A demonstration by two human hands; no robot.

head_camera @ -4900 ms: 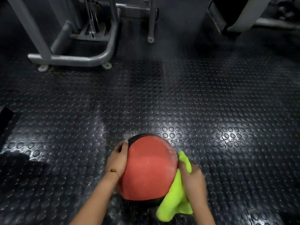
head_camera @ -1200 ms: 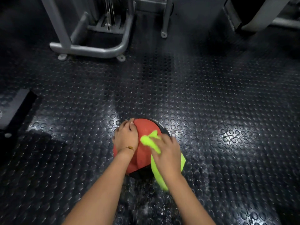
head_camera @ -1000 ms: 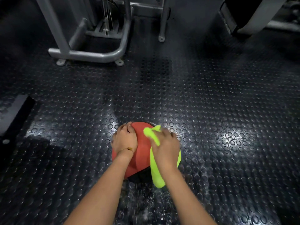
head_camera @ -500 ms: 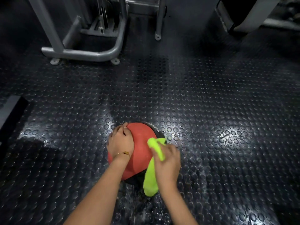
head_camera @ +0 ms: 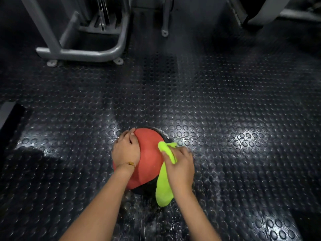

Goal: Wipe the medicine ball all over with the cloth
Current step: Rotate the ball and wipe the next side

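A red and black medicine ball (head_camera: 149, 159) sits on the studded rubber floor, low in the middle of the head view. My left hand (head_camera: 126, 150) lies spread over its upper left side, fingers wrapped on the surface. My right hand (head_camera: 180, 166) grips a bright yellow-green cloth (head_camera: 164, 186) and presses it against the ball's right side. One end of the cloth sticks out above my fingers; the rest hangs down by the ball's lower right. The ball's underside and right flank are hidden.
A grey steel gym machine base (head_camera: 83, 53) with bolted feet stands at the back left, with a hanging bar end (head_camera: 165, 32) beside it. Another machine's frame (head_camera: 260, 13) is at the back right. A dark flat object (head_camera: 7, 115) lies at the left edge.
Over the last second my right hand has slid the cloth from the ball's top down and round to its right side. My left hand has stayed on the upper left.
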